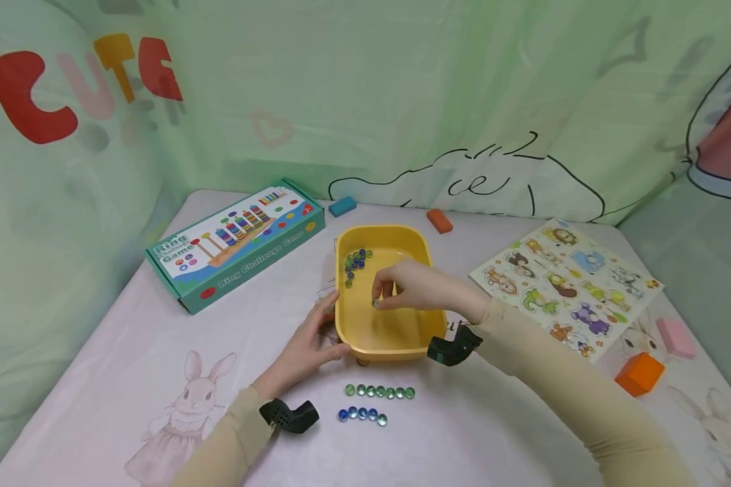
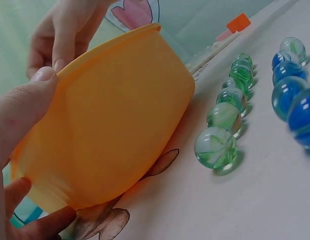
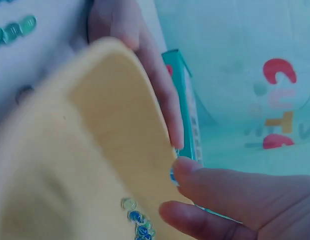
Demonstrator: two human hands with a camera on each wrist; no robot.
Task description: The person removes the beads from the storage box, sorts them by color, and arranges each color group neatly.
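Pale table: left hand grips oblong yellow plastic tub, left edge; right hand pinches glass marble; likely mid-pick, lift needed.

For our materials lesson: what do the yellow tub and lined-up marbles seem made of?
Yellow tub: probably smooth plastic, given its thin moulded rim and soft sheen.
Lined-up marbles: likely glossy glass, given see-through bodies, swirls and highlights.

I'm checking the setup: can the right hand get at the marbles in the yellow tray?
Probably yes: the right hand is over the yellow tray and nothing covers the marbles there, though it seems to pinch another marble.
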